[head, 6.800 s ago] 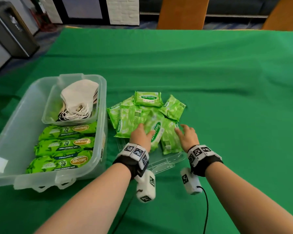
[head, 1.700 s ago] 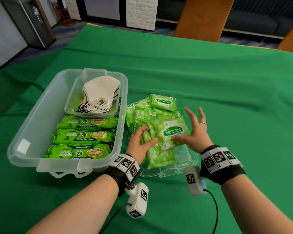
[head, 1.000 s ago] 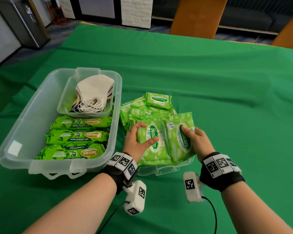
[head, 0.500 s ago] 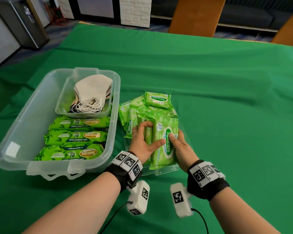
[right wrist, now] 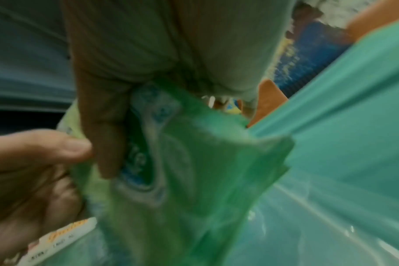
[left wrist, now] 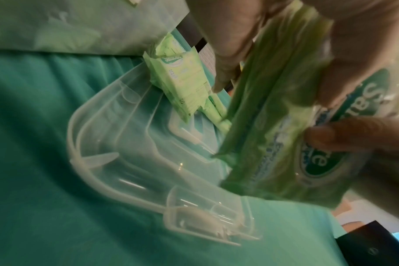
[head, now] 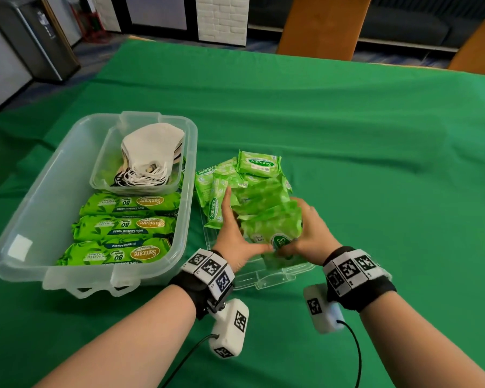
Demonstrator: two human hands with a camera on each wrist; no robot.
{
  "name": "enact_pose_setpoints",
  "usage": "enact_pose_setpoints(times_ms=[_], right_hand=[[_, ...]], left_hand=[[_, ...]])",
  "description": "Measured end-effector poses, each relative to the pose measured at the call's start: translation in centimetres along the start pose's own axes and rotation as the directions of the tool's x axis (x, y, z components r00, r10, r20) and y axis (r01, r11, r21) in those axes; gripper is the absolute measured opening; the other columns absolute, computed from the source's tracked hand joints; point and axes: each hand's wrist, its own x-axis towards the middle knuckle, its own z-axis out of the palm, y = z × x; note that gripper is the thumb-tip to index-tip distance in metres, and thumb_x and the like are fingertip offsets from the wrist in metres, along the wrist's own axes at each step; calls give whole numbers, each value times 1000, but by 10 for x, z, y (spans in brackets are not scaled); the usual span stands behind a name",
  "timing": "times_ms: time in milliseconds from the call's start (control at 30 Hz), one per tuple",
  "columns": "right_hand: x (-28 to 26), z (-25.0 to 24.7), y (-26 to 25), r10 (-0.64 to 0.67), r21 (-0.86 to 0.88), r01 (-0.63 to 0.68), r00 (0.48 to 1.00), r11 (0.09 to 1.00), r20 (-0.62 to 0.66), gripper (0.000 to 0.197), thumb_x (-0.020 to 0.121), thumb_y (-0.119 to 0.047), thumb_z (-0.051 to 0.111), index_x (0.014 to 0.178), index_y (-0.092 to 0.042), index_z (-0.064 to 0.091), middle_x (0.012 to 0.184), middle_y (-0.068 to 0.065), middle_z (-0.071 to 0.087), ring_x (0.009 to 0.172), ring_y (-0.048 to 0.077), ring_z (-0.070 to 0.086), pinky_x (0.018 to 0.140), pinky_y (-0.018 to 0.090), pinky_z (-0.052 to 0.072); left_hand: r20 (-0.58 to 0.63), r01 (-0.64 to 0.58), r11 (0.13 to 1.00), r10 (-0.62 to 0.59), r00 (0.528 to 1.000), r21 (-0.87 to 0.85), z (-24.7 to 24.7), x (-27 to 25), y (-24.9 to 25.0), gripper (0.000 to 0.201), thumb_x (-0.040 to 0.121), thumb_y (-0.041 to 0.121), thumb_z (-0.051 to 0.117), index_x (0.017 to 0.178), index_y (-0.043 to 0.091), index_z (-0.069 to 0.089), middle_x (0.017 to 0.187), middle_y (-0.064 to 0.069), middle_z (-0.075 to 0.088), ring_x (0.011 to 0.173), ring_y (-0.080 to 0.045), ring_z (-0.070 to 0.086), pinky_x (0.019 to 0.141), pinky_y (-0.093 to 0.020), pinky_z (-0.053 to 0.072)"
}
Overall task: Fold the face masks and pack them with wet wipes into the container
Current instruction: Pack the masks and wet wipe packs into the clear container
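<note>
Near the desk's front edge, the left hand (head: pixel 233 236) and right hand (head: pixel 310 233) clasp a bundle of wipes (head: pixel 272 222) above the lid (head: pixel 266 275). Soft, slick packs may slip; squeezing their ends seems safest. Beyond-left, the container (head: pixel 163 264) holds masks (head: pixel 151 149).

Small green wipe packs (head: pixel 269 219) piled on a clear lid (head: pixel 277 275); masks (head: pixel 151 152) and three big wipe packs (head: pixel 123 228) already in the container (head: pixel 39 191).

Container (head: pixel 192 141) left, masks (head: pixel 151 152) in its tray (head: pixel 97 175), wipe packs (head: pixel 259 163) on lid (head: pixel 277 275) right
</note>
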Motion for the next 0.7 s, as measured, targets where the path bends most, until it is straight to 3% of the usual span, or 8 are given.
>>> enact_pose_setpoints(times_ms=[67,133,200,300,467,567,633,700], right_hand=[[3,-4,-12,-87,-225,65,993,972,-86,98,46,-23,86,132,-8,40,120,11,50,108,28,46,98,38,35],[4,-1,-23,-105,-424,84,994,902,-27,92,58,-26,80,136,-10,34,126,9,45,116,27,43,106,40,27],[8,10,-23,-59,-568,90,996,818,72,87,65,-27,74,138,-17,28,129,4,40,123,24,39,114,43,17],[7,30,-19,-27,-668,150,981,729,190,81,73,-28,69,140,-23,23,135,0,37,129,23,33,114,48,6],[-2,40,-3,-23,-693,127,987,709,158,90,72,-39,71,143,-42,15,148,-3,25,140,25,13,108,57,-10],[-15,37,12,62,-537,-73,997,840,-40,115,58,-44,82,144,-43,6,155,2,4,143,27,-1,109,56,-9],[-23,37,25,142,-161,-169,976,972,-165,133,48,-31,90,146,-35,0,155,7,4,143,23,5,114,49,3],[-30,39,38,228,253,-188,963,949,-141,138,49,-12,90,146,-27,-8,155,7,6,142,20,12,115,39,17]], left_hand=[[-118,4,1000,-5,993,-9,-2,-1,-5,134,57,-6,84,137,51,-6,124,5,47,121,-14,50,105,-38,40],[-168,24,998,-14,986,57,-1,-2,-9,130,55,-1,87,137,54,1,129,3,42,122,-15,47,107,-41,39],[-192,87,959,-35,981,271,0,-3,-14,128,53,13,90,145,41,6,147,-3,22,130,-16,33,113,-32,27],[-181,105,852,-13,983,513,-1,-8,-25,131,51,27,91,149,24,4,156,-2,-4,143,-18,6,118,-33,14],[-123,131,912,-90,988,388,-11,-13,-44,136,51,17,91,149,26,-3,146,1,31,131,-15,36,111,-33,30],[-109,125,943,-96,989,309,-11,-14,-46,137,53,10,90,148,25,-8,133,12,31,123,-4,34,104,-20,26],[-105,147,951,-123,987,270,-13,-13,-51,138,54,7,89,147,24,-12,129,12,28,124,-4,31,104,-19,24],[-84,167,949,-150,985,268,-16,-12,-58,136,55,6,88,147,23,-11,137,9,29,129,-8,32,108,-23,24]])
